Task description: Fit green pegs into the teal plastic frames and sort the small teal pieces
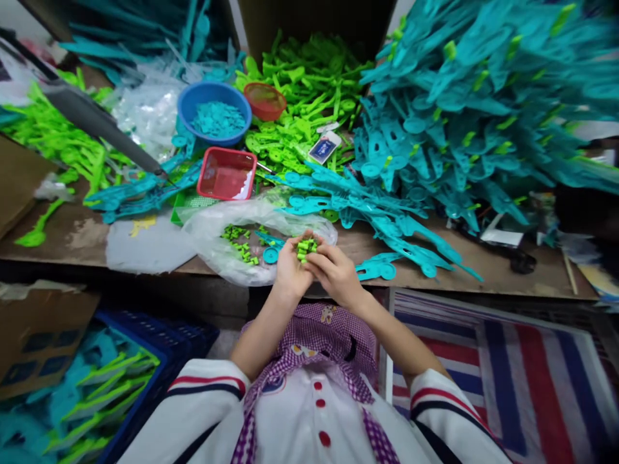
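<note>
At the near edge of the table [87, 232], small green pieces [306, 247] are held in a cluster between the left hand [289, 269] and the right hand [334, 272], just beside a clear plastic bag [213, 248] in which more of the same pieces lie loose. The grip of each hand is closed on the cluster, the left cupping it from below and the fingertips of the right pinched on its top. The pieces are judged to be light, stiff moulded plastic, smooth enough to slip and easily scattered, and best taken by the sides between fingertip and thumb. Those in the hands number roughly half a dozen, though they are too small for a sure count; well over a dozen are seen in the bag. One blue bowl [186, 106] of teal bits, one red mesh bowl [265, 101] and one red tray [206, 174] are set towards the far side, between a heap of green parts [309, 84] at the far edge and a far larger heap of teal parts [483, 96] filling the far right corner. One blue crate [164, 348] of finished-looking parts is seen below the table's left end.
</note>
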Tool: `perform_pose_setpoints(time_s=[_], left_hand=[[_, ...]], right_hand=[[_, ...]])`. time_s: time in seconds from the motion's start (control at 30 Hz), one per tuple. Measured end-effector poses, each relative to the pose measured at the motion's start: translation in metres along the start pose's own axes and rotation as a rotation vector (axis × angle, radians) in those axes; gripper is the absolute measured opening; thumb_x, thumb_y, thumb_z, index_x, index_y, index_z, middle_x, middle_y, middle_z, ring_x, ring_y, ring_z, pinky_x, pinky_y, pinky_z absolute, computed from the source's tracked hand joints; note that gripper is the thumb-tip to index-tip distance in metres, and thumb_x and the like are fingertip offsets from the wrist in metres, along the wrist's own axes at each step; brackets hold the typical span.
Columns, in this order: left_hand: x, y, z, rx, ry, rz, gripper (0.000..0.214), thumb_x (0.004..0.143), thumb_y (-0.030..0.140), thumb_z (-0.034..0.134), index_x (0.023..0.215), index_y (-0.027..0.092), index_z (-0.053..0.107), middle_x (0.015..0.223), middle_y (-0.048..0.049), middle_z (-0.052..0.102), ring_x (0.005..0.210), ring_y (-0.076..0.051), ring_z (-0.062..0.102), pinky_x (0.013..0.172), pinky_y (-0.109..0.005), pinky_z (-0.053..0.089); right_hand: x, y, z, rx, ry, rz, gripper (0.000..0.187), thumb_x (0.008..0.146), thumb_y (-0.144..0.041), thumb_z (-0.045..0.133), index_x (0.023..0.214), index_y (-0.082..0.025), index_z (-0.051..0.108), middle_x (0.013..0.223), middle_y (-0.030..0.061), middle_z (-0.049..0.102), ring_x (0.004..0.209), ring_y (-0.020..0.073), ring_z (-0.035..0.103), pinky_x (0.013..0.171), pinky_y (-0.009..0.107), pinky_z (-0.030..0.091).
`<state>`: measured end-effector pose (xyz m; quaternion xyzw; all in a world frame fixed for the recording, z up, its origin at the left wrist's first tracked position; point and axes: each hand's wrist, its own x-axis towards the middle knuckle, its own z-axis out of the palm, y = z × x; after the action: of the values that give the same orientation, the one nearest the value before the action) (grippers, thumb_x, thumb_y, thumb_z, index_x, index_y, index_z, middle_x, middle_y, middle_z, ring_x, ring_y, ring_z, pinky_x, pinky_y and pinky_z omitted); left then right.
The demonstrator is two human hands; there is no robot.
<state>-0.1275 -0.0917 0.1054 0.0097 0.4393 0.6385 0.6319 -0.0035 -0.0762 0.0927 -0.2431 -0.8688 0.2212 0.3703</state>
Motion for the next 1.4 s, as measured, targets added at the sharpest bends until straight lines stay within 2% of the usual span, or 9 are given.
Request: perform_pose_setpoints(time_s=[0.2, 0.33, 0.43, 0.57, 0.7, 0.83, 1.07, 1.3, 1.4], left_hand=[[0.034, 0.003, 0.058, 0.004, -0.128, 0.072, 0.027, 0.099, 0.028, 0.037, 0.089, 0.017, 0.059, 0.082, -0.0036, 0.059, 0.065, -0.007, 0.054, 0.053, -0.017, 0.045], [0.027, -0.023, 0.030, 0.174, -0.177, 0.103, 0.022, 0.088, 0.038, 0.062, 0.080, 0.017, 0.061, 0.075, -0.0002, 0.057, 0.049, -0.003, 0.037, 0.039, -0.017, 0.022], [0.024, -0.046, -0.001, 0.595, -0.224, 0.258, 0.024, 0.077, 0.040, 0.075, 0.075, 0.018, 0.069, 0.069, -0.0004, 0.060, 0.054, -0.008, 0.045, 0.046, -0.021, 0.032], [0.044, -0.072, -0.010, 1.092, -0.411, 0.580, 0.014, 0.081, 0.033, 0.073, 0.075, 0.022, 0.076, 0.078, -0.0047, 0.067, 0.078, -0.018, 0.060, 0.077, -0.030, 0.047], [0.072, -0.090, -0.004, 1.357, -0.547, 0.647, 0.014, 0.085, 0.028, 0.068, 0.078, 0.021, 0.077, 0.078, -0.0052, 0.062, 0.075, -0.017, 0.059, 0.075, -0.028, 0.045], [0.083, -0.097, -0.012, 1.549, -0.651, 0.761, 0.023, 0.093, 0.031, 0.060, 0.081, 0.019, 0.076, 0.076, -0.0047, 0.057, 0.072, -0.016, 0.058, 0.068, -0.027, 0.042], [0.084, -0.098, -0.023, 1.885, -0.723, 1.042, 0.040, 0.103, 0.038, 0.042, 0.092, 0.016, 0.074, 0.076, -0.0059, 0.057, 0.072, -0.016, 0.058, 0.061, -0.028, 0.038], [0.087, -0.098, -0.022, 1.809, -0.758, 1.016, 0.039, 0.102, 0.036, 0.043, 0.087, 0.016, 0.074, 0.075, -0.0058, 0.053, 0.066, -0.016, 0.052, 0.059, -0.029, 0.032], [0.087, -0.098, -0.022, 1.768, -0.754, 0.976, 0.037, 0.100, 0.035, 0.047, 0.084, 0.017, 0.074, 0.073, -0.0055, 0.052, 0.065, -0.016, 0.050, 0.059, -0.029, 0.030]], right_hand=[[0.022, 0.014, -0.045, -0.040, 0.278, 0.041, 0.026, 0.101, -0.030, 0.049, 0.120, -0.025, 0.067, 0.106, 0.0089, 0.068, 0.099, 0.0190, 0.065, 0.087, 0.034, 0.056], [-0.023, 0.032, -0.074, -0.063, 0.220, 0.404, 0.030, 0.102, -0.033, 0.045, 0.117, -0.021, 0.069, 0.098, 0.0086, 0.067, 0.085, 0.0176, 0.067, 0.079, 0.033, 0.057], [-0.075, 0.046, -0.089, 0.077, 0.356, 0.687, 0.029, 0.097, -0.042, 0.052, 0.108, -0.020, 0.066, 0.094, 0.0076, 0.071, 0.078, 0.0192, 0.070, 0.074, 0.035, 0.059], [-0.108, 0.074, -0.098, 0.022, 0.496, 0.791, 0.036, 0.087, -0.053, 0.064, 0.096, -0.019, 0.065, 0.097, 0.0093, 0.071, 0.092, 0.0221, 0.069, 0.083, 0.038, 0.057], [-0.109, 0.108, -0.092, -0.040, 0.535, 0.895, 0.046, 0.081, -0.062, 0.063, 0.091, -0.017, 0.062, 0.085, 0.0080, 0.068, 0.080, 0.0202, 0.065, 0.075, 0.036, 0.055], [-0.116, 0.126, -0.080, 0.082, 0.473, 0.934, 0.046, 0.080, -0.062, 0.063, 0.094, -0.018, 0.061, 0.086, 0.0081, 0.070, 0.076, 0.0205, 0.066, 0.074, 0.037, 0.056], [-0.121, 0.135, -0.073, -0.033, 0.360, 0.901, 0.049, 0.082, -0.067, 0.058, 0.091, -0.019, 0.062, 0.084, 0.0083, 0.071, 0.075, 0.0235, 0.068, 0.074, 0.039, 0.055], [-0.111, 0.144, -0.087, -0.221, 0.010, 0.650, 0.040, 0.095, -0.057, 0.046, 0.092, -0.020, 0.062, 0.087, 0.0094, 0.071, 0.079, 0.0234, 0.066, 0.076, 0.036, 0.051], [-0.112, 0.148, -0.090, -0.297, -0.004, 0.637, 0.041, 0.097, -0.055, 0.043, 0.091, -0.019, 0.062, 0.086, 0.0104, 0.070, 0.078, 0.0236, 0.065, 0.075, 0.036, 0.050]])
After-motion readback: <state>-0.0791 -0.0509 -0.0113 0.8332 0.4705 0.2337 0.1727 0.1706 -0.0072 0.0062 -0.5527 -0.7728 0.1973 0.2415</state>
